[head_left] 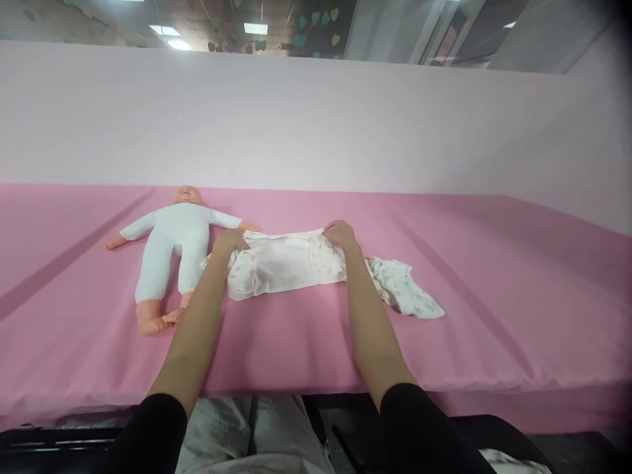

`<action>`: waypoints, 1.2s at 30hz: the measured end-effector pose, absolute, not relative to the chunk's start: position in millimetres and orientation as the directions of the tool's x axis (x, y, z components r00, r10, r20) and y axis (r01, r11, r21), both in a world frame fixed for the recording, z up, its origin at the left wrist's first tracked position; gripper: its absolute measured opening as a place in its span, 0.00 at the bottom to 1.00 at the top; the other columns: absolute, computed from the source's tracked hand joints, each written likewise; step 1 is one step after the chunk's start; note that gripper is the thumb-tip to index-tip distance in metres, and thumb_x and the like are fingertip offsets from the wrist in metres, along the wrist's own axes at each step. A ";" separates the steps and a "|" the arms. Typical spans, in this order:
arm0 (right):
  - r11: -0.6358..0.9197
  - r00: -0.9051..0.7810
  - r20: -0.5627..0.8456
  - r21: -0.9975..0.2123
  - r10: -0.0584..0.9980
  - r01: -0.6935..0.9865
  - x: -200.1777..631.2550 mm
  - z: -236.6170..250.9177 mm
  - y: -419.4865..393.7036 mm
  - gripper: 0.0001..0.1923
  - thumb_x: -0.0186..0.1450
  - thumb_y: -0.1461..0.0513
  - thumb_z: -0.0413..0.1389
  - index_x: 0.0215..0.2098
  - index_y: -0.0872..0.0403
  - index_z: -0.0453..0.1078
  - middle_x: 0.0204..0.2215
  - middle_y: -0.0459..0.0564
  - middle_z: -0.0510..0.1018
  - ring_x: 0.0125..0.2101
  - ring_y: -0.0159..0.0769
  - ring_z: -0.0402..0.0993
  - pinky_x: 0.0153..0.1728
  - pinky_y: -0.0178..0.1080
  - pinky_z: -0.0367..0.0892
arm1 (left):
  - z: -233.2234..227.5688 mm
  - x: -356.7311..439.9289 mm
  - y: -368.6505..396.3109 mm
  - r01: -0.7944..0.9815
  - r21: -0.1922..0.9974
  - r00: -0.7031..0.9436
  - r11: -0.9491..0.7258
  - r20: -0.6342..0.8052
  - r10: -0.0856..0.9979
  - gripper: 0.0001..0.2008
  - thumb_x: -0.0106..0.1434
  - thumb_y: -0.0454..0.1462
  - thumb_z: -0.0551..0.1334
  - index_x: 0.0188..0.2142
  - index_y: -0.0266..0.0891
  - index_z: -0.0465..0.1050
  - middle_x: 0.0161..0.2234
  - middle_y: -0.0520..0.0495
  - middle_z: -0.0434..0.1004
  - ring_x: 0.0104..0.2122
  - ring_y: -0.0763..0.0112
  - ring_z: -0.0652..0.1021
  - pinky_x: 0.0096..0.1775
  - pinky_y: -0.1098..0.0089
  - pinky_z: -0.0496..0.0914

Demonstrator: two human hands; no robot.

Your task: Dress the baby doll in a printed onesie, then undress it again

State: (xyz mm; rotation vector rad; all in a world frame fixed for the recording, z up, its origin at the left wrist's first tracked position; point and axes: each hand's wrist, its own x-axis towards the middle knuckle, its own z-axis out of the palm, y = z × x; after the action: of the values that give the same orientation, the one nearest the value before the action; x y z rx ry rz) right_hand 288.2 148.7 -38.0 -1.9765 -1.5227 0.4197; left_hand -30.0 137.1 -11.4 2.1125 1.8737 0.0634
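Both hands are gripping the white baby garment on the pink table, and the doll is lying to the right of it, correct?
Not quite. The left hand and right hand do grip the white baby garment on the pink table, but the doll lies to the left of it, beside the left hand. The head view shows this; a second small garment lies on the right.

The pink cloth-covered surface (494, 276) lies bare across the right half of the frame and along the near edge at lower centre, so a hand could pass freely there. At centre the white printed baby garment (281, 263) and, just right of it, a small crumpled white patterned cloth (405, 293) take up the middle. At left the white-bodied baby doll (170, 250) lies flat, its arm close to the garment, leaving only a narrow gap between them, while the pale pink wall panel (316, 118) closes off the far side.
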 end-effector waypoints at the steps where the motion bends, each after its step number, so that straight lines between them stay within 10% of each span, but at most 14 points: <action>1: -0.181 0.289 0.078 -0.618 0.954 0.765 287.5 -41.2 148.7 0.10 0.53 0.65 0.58 0.34 0.56 0.73 0.37 0.55 0.78 0.34 0.38 0.73 0.36 0.37 0.65 | -13.8 -30.5 138.0 0.958 0.271 0.137 -0.090 -0.159 0.978 0.26 0.52 0.40 0.64 0.50 0.33 0.68 0.50 0.33 0.73 0.45 0.54 0.74 0.41 0.65 0.68; 9: -0.220 0.364 0.127 -0.603 0.923 0.767 283.4 -49.1 154.0 0.15 0.55 0.70 0.54 0.39 0.54 0.76 0.40 0.51 0.78 0.37 0.38 0.74 0.36 0.34 0.66 | -12.4 -29.5 148.0 0.936 0.348 -0.128 0.046 0.217 0.968 0.16 0.55 0.40 0.61 0.43 0.39 0.75 0.46 0.40 0.76 0.48 0.56 0.74 0.45 0.64 0.68; 18: -0.094 0.195 0.071 -0.686 0.978 0.721 288.7 -44.6 150.9 0.21 0.54 0.74 0.51 0.43 0.56 0.75 0.46 0.52 0.76 0.40 0.36 0.73 0.42 0.33 0.67 | -23.3 -35.5 156.1 0.910 0.412 -0.081 0.050 0.060 0.995 0.27 0.56 0.44 0.61 0.54 0.36 0.65 0.54 0.38 0.71 0.53 0.57 0.72 0.48 0.67 0.66; 25: -0.186 0.149 -0.122 -0.803 0.981 0.567 311.0 -31.1 132.3 0.26 0.60 0.69 0.52 0.56 0.52 0.65 0.40 0.52 0.76 0.29 0.29 0.71 0.31 0.32 0.68 | -18.5 -15.3 140.1 0.974 0.221 -0.038 0.048 -0.047 0.998 0.28 0.52 0.42 0.65 0.52 0.36 0.65 0.52 0.36 0.72 0.51 0.52 0.73 0.46 0.63 0.68; 36: -0.410 0.197 -0.389 -0.602 0.900 0.685 341.0 -16.2 107.7 0.07 0.58 0.61 0.61 0.32 0.59 0.72 0.34 0.55 0.77 0.30 0.33 0.74 0.33 0.35 0.70 | -19.0 -20.9 139.5 0.986 0.162 -0.055 0.044 0.067 0.996 0.23 0.58 0.34 0.57 0.54 0.37 0.65 0.52 0.36 0.70 0.52 0.54 0.71 0.47 0.61 0.68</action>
State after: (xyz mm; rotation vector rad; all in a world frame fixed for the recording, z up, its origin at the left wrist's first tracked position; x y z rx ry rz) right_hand 341.0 107.7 -16.2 -2.1807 -1.4996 1.0324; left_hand -20.9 139.5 -19.0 2.1141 2.2229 0.2523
